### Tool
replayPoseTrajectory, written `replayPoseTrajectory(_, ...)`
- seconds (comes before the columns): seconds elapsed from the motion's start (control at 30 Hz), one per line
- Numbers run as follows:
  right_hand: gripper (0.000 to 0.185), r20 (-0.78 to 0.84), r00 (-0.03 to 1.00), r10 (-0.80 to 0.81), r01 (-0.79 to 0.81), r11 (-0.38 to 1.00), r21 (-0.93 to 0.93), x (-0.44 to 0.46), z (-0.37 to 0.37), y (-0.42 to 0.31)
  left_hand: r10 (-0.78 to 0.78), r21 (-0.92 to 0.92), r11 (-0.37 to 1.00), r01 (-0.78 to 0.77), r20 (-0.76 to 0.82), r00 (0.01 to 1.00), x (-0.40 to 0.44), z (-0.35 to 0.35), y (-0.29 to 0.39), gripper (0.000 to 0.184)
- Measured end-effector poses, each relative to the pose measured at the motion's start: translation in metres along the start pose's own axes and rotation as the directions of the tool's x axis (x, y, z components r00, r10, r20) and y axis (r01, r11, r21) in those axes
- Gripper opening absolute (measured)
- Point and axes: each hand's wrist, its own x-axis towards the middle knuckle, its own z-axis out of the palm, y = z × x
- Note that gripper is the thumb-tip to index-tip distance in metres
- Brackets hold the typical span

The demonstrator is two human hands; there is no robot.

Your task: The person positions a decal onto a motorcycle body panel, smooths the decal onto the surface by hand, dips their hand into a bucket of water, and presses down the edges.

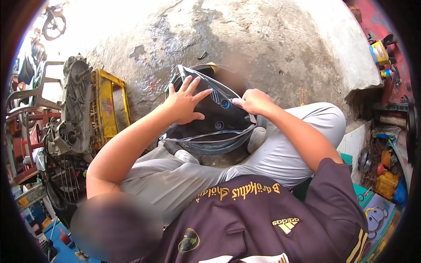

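A black piece with blue ring marks, blue stripes and a pale edge (pixel 202 117) lies over a round dark tub (pixel 219 147) between my legs; its exact kind I cannot make out. My left hand (pixel 186 100) has its fingers spread over the left side of this piece, apparently touching it. At its right edge, my right hand (pixel 255 101) is closed, thumb and fingers pinching the pale rim. Much of the tub is hidden beneath the piece.
A metal engine casing (pixel 75 103) and a yellow crate (pixel 105 107) stand to the left. The concrete floor (pixel 263 48) ahead is partly wet. A pale ledge (pixel 351 52) runs along the right, with tins (pixel 379 53) and parts beyond it.
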Motion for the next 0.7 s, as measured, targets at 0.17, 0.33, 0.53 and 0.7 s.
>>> replayPoseTrajectory(0.17, 0.052, 0.004, 1.000, -0.011, 0.011, 1.000, 0.018, 0.004, 0.002, 0.016, 0.008, -0.006, 1.000, -0.008, -0.014, 1.000, -0.002, 0.002, -0.001, 0.094)
replayPoseTrajectory(0.33, 0.047, -0.026, 0.998, -0.053, 0.055, 0.997, 0.055, 0.003, 0.008, 0.048, 0.008, -0.015, 1.000, -0.008, -0.013, 1.000, -0.002, 0.003, -0.001, 0.093)
replayPoseTrajectory(0.53, 0.044, -0.059, 0.992, -0.116, 0.116, 0.993, -0.001, 0.015, 0.000, 0.026, 0.004, -0.002, 1.000, -0.004, -0.010, 1.000, -0.001, 0.002, -0.002, 0.094)
replayPoseTrajectory(0.7, 0.043, -0.068, 0.994, -0.087, 0.093, 0.992, 0.083, 0.023, 0.010, 0.021, -0.003, -0.022, 1.000, 0.003, -0.002, 1.000, -0.001, 0.001, -0.001, 0.094)
